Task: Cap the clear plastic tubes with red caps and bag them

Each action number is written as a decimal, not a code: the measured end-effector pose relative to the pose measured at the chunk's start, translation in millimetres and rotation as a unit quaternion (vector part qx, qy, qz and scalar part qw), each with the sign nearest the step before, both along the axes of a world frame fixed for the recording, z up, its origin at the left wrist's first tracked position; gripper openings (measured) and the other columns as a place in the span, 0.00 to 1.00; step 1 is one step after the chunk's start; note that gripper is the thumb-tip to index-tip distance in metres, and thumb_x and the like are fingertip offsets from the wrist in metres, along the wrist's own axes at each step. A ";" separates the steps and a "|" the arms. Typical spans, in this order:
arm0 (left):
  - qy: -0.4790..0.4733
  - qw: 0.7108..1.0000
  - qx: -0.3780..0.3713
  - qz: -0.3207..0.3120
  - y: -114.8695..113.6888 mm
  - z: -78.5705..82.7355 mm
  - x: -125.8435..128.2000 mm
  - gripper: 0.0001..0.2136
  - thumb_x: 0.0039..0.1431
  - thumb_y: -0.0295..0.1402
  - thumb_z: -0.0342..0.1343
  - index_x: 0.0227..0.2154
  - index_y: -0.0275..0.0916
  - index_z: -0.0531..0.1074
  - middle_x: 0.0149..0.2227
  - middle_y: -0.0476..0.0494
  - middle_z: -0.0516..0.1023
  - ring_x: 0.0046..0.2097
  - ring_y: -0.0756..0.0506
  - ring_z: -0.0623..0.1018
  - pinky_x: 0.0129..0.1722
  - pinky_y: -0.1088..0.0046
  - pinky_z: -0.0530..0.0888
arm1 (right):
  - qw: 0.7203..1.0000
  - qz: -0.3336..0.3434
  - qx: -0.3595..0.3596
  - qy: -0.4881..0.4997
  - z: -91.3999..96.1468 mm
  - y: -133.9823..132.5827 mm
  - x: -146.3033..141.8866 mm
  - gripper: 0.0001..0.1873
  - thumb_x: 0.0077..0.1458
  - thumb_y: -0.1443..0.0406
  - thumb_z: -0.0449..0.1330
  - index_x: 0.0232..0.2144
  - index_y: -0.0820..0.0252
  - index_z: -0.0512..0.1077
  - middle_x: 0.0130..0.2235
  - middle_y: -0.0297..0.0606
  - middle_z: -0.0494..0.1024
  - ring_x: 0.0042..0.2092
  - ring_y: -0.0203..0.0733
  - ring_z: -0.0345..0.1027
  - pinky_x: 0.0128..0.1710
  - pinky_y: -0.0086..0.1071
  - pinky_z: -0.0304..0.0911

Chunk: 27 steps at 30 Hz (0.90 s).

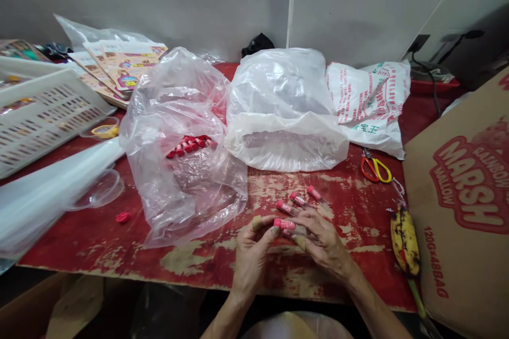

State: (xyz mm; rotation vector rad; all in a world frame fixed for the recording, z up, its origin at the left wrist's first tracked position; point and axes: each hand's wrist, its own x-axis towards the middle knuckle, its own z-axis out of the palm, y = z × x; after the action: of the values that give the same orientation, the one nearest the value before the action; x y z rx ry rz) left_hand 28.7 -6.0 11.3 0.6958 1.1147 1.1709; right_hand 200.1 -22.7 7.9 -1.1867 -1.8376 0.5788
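Note:
A small clear tube with a red cap (284, 224) is held between my two hands, just above the front part of the table. My left hand (251, 254) is closed, with thumb and forefinger at the red cap end. My right hand (328, 246) is closed round the clear end, and its fingers hide part of it. Tan wraps show on a finger of each hand. Just beyond my fingers lie more red-capped tubes: one tube (287, 207), another tube (299, 199) and a third tube (317, 194). Pale pink bits show inside them.
An open clear bag (178, 190) with several red caps lies left, near a loose red cap (123, 217). A white plastic bag (278, 85), a printed sack (369, 100) and scissors (375, 168) lie behind. A banana (404, 241) and carton (465, 254) stand right; a white basket (51, 116) is left.

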 end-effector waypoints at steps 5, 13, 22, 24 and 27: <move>0.046 0.998 0.026 -0.032 -7.5 -7.4 3.9 0.10 0.48 0.37 0.63 0.34 0.40 0.80 0.35 0.45 0.81 0.39 0.46 0.78 0.43 0.72 0.72 | 1.000 -0.005 -0.004 0.010 1.3 -1.5 -9.2 0.14 0.56 0.68 0.57 0.46 0.55 0.68 0.42 0.41 0.74 0.45 0.42 0.69 0.44 0.36 0.67; 0.036 0.997 0.041 -0.056 -12.9 -8.5 8.7 0.10 0.51 0.37 0.62 0.36 0.42 0.80 0.38 0.45 0.81 0.41 0.44 0.77 0.45 0.71 0.71 | 0.999 -0.017 -0.027 0.038 2.9 -2.5 -10.6 0.09 0.54 0.69 0.57 0.40 0.55 0.68 0.38 0.38 0.74 0.42 0.41 0.70 0.42 0.33 0.67; 0.020 0.998 0.035 -0.052 -17.1 -11.5 13.9 0.09 0.52 0.37 0.61 0.35 0.42 0.80 0.33 0.48 0.80 0.36 0.48 0.76 0.38 0.75 0.71 | 0.998 -0.054 0.013 0.017 -3.9 -13.8 -23.5 0.14 0.53 0.73 0.53 0.42 0.55 0.66 0.39 0.38 0.72 0.42 0.41 0.69 0.41 0.33 0.68; 0.014 0.998 0.024 -0.062 -18.9 -13.2 15.4 0.09 0.52 0.38 0.61 0.36 0.42 0.80 0.32 0.48 0.80 0.36 0.48 0.76 0.38 0.75 0.71 | 0.996 -0.083 0.031 0.001 -6.9 -18.0 -28.3 0.14 0.54 0.73 0.53 0.43 0.55 0.65 0.39 0.39 0.72 0.42 0.41 0.69 0.41 0.34 0.68; -0.009 0.997 0.012 -0.076 -21.8 -18.2 17.6 0.10 0.54 0.38 0.59 0.34 0.40 0.80 0.30 0.47 0.79 0.34 0.48 0.75 0.38 0.74 0.71 | 0.992 -0.112 0.049 -0.024 -8.6 -21.0 -31.5 0.13 0.55 0.72 0.53 0.42 0.55 0.65 0.39 0.41 0.72 0.41 0.42 0.69 0.40 0.35 0.68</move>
State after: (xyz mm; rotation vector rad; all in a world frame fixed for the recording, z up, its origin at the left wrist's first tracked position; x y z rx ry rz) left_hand 46.3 -27.8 -6.9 0.7727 1.0164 1.0606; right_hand 168.6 -43.7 -0.8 -1.3280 -1.7212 0.3325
